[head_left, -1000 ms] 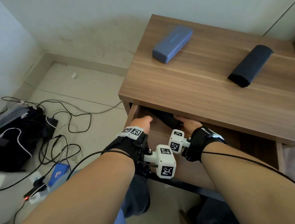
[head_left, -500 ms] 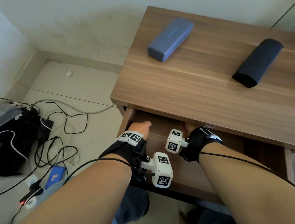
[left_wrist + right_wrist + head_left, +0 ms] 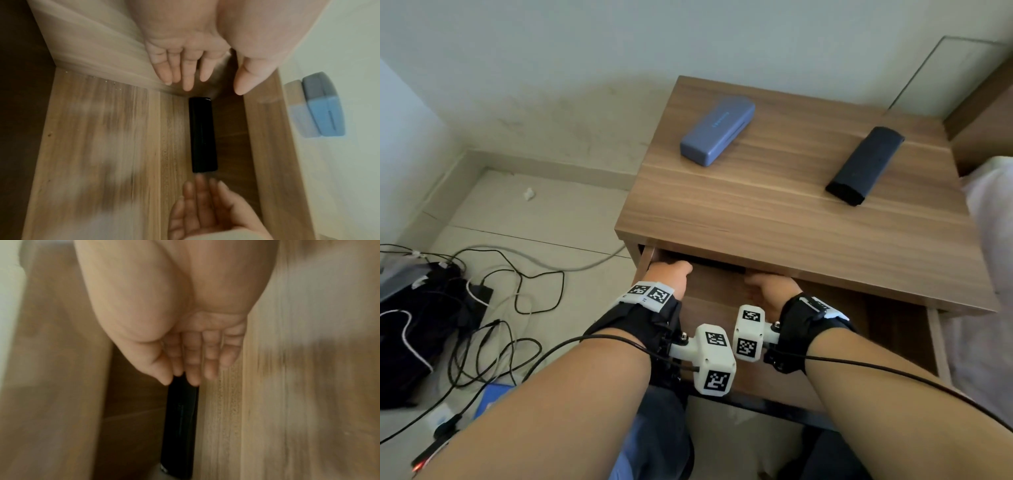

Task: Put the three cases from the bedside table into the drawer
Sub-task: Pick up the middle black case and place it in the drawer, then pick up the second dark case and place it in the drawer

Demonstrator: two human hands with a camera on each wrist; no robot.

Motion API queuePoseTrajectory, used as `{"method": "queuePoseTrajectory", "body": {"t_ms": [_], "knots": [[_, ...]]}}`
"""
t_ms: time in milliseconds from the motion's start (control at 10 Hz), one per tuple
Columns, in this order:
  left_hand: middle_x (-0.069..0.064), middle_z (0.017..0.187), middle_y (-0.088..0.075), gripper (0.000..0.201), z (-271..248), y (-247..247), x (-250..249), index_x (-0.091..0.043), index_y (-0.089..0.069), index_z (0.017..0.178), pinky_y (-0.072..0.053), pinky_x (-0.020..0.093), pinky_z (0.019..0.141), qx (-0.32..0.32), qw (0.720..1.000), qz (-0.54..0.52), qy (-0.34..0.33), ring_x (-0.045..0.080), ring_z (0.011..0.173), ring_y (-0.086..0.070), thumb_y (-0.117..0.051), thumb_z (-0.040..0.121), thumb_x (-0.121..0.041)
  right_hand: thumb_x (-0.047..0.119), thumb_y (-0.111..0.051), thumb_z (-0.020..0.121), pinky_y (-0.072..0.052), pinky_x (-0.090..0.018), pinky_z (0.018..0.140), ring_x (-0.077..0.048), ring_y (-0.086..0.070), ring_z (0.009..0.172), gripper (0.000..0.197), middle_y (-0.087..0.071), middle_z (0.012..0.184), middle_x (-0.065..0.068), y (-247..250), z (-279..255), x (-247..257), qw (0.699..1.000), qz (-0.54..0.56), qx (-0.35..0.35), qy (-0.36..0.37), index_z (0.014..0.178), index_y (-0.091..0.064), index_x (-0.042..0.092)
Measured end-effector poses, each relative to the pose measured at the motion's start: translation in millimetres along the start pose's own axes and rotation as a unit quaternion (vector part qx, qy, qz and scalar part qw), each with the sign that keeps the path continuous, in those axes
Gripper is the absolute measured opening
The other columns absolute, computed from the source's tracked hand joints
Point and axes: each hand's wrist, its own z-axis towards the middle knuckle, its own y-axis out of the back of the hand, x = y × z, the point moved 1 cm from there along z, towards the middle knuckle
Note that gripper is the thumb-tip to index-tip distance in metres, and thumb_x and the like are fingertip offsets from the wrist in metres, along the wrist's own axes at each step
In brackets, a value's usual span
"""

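Observation:
Both my hands are inside the open drawer (image 3: 719,294) of the bedside table (image 3: 774,219). A glossy black case (image 3: 203,134) lies on the drawer floor along its back wall. My left hand (image 3: 211,87) has straight fingers just short of one end of it. At the other end my right hand (image 3: 186,374), fingers straight too, has its fingertips at the case (image 3: 180,418). On the table top lie a blue case (image 3: 717,130) at the back left and a matt black case (image 3: 864,166) at the right. In the head view the left hand (image 3: 671,274) and right hand (image 3: 763,284) are partly hidden under the top.
On the floor to the left lie tangled cables (image 3: 493,308) and a black bag (image 3: 410,329). A pale bed edge (image 3: 989,274) borders the table on the right. The wall stands close behind the table.
One second ago both hands held the glossy black case low in the drawer. Now it lies at the back, both hands have opened, and my head view has pulled back.

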Motion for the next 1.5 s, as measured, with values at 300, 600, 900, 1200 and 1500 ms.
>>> {"method": "queuePoseTrajectory", "body": {"t_ms": [300, 600, 900, 1200, 1500], "knots": [[0.008, 0.098, -0.048, 0.043, -38.2, 6.3, -11.3, -0.003, -0.056, 0.125, -0.039, 0.031, 0.082, 0.019, 0.997, -0.008, -0.071, 0.022, 0.089, -0.044, -0.050, 0.090, -0.027, 0.013, -0.052, 0.090, -0.042, -0.027, 0.059, -0.016, -0.052, 0.062, 0.015, -0.061, 0.073, -0.005, 4.0, -59.3, 12.8, 0.997, 0.022, 0.060, 0.033, 0.076, -0.055, 0.012], [0.008, 0.102, -0.058, 0.021, -55.9, 11.1, -46.7, -0.014, -0.059, 0.082, -0.047, 0.041, 0.102, -0.004, 0.993, -0.028, -0.118, 0.027, 0.093, -0.054, -0.050, 0.088, -0.032, 0.014, -0.049, 0.091, -0.041, -0.021, 0.050, -0.011, -0.049, 0.056, 0.006, -0.058, 0.072, 0.000, 15.1, -94.9, 55.2, 0.992, 0.030, 0.002, 0.126, 0.086, -0.051, 0.016], [0.006, 0.118, -0.066, 0.042, -45.6, -8.8, -74.1, -0.021, -0.059, 0.116, -0.048, 0.044, 0.101, 0.007, 0.987, -0.047, -0.153, 0.028, 0.111, -0.062, -0.054, 0.079, -0.039, 0.022, -0.061, 0.074, -0.048, -0.035, 0.088, -0.026, -0.058, 0.104, 0.056, -0.057, 0.121, -0.007, 66.2, -78.1, 102.0, 0.928, -0.003, -0.283, 0.242, 0.127, -0.045, 0.015], [0.005, 0.122, -0.065, 0.040, -15.2, -14.0, -89.9, -0.020, -0.057, 0.118, -0.046, 0.042, 0.102, -0.002, 0.990, -0.037, -0.139, 0.026, 0.112, -0.060, -0.055, 0.083, -0.039, 0.038, -0.065, 0.071, -0.029, -0.042, 0.105, -0.032, -0.032, 0.128, 0.085, -0.035, 0.140, -0.010, 81.6, -46.1, 132.4, 0.893, -0.145, -0.378, 0.195, 0.142, -0.022, 0.020], [0.009, 0.136, -0.056, 0.041, 9.5, -17.5, -96.1, -0.012, -0.055, 0.125, -0.042, 0.039, 0.106, 0.014, 0.992, 0.026, -0.125, 0.028, 0.124, -0.053, -0.051, 0.089, -0.030, 0.040, -0.065, 0.072, -0.029, -0.042, 0.105, -0.033, -0.040, 0.126, 0.073, -0.042, 0.136, -0.013, 87.3, -24.4, 150.0, 0.891, -0.179, -0.402, 0.112, 0.129, -0.037, 0.006]]}}
